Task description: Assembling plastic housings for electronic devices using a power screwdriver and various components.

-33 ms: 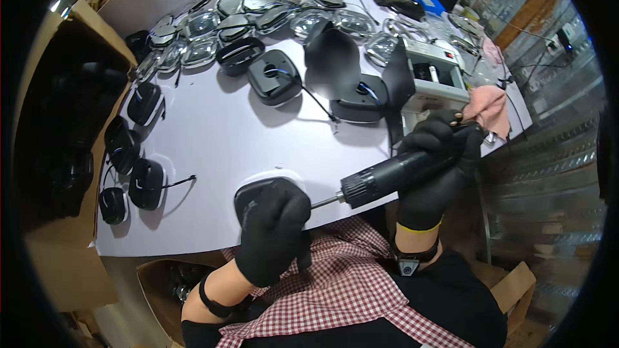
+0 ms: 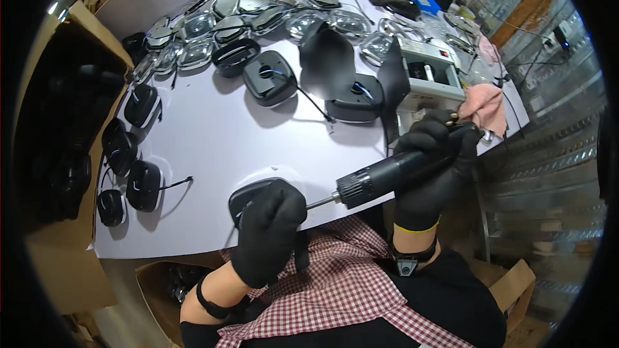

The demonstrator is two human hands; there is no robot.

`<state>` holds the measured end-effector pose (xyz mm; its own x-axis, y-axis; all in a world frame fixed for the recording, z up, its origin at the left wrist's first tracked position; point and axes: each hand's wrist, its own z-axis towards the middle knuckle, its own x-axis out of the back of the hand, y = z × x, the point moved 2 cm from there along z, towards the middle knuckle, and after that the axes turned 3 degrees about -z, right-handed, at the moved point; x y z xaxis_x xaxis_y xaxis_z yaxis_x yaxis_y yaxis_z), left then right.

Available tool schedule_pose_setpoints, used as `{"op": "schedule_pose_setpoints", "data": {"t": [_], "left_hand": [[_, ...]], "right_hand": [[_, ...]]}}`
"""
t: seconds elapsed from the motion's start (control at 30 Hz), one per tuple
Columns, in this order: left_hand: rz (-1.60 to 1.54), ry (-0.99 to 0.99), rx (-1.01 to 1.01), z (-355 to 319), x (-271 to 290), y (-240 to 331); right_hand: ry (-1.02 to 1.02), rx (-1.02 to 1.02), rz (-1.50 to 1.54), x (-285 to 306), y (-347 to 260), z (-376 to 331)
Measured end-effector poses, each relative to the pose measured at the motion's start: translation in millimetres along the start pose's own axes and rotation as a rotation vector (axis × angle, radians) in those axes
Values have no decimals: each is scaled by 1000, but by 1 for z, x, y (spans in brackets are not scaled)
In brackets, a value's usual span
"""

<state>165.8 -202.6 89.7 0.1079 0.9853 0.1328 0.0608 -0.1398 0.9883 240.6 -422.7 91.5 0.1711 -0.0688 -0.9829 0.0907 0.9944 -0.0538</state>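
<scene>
My right hand [image 2: 429, 161], in a black glove, is wrapped round a black electric screwdriver [image 2: 364, 185], held nearly level and pointing left. Its thin metal bit runs to the fingers of my gloved left hand [image 2: 271, 216]; the bit's tip is hidden there. Under and behind the left fingers is a black rounded housing [image 2: 244, 194] by the table's front edge. My left hand is closed on it and covers most of it. A short dark strand hangs below that housing, over the edge.
More black housings with wires stand mid-table [image 2: 269, 80] and at the left [image 2: 145, 185]. Behind them lie several clear lens units [image 2: 196, 55]. A grey-white device [image 2: 429, 67] and a pink cloth [image 2: 485, 109] sit at the right. An open cardboard box [image 2: 97, 187] borders the left side.
The view has shifted slightly, moving most things a little left. A thin dark strand now shows left of the held housing. Both hands keep their grip, and the bit stays at the left fingers.
</scene>
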Motion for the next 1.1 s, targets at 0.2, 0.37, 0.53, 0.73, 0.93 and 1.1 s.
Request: {"op": "schedule_pose_setpoints", "data": {"t": [0.2,0.37,0.53,0.73,0.93,1.1], "left_hand": [[17,-293,145,-4,-14,17],[-138,-491,12,0,-23,22],[193,-336,-272,18,-38,35],[268,-485,-218,41,-82,38],[324,-632,-359,68,-142,19],[474,-505,-565,94,-245,-19]], "right_hand": [[-37,-86,45,-5,-19,-5],[-249,130,-34,-14,-108,-5],[235,1530,-1040,1,-220,32],[180,1112,-1575,56,-237,91],[90,929,-1409,70,-227,78],[301,796,-989,84,-255,56]]}}
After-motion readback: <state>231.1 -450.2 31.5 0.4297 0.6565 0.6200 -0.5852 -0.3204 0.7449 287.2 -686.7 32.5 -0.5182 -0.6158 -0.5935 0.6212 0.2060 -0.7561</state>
